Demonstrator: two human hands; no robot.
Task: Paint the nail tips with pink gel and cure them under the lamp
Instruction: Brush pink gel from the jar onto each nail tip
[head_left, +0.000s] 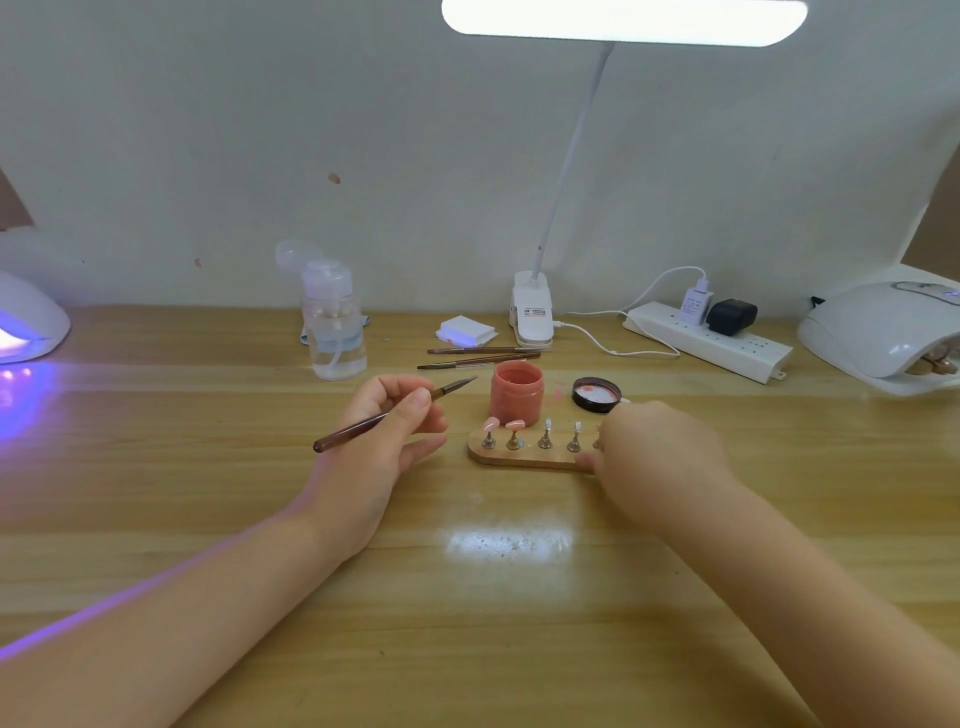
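A wooden nail-tip holder (524, 459) lies on the table with several small metal stands. The two leftmost stands carry pink nail tips (503, 425); the stands further right carry clear tips. My right hand (655, 448) grips the holder's right end and hides that part of it. My left hand (385, 432) pinches a brown-handled brush (395, 411), bristles pointing right toward an open jar of pink gel (516, 394) just behind the holder. The jar's black lid (596, 394) lies to its right. A lit cure lamp (28, 322) glows purple at far left.
A second white cure lamp (883, 332) sits at far right with another holder inside. Behind the jar lie two spare brushes (480, 357), a pad stack (466, 331), a pump bottle (335, 322), a clip desk lamp (532, 312) and a power strip (709, 340).
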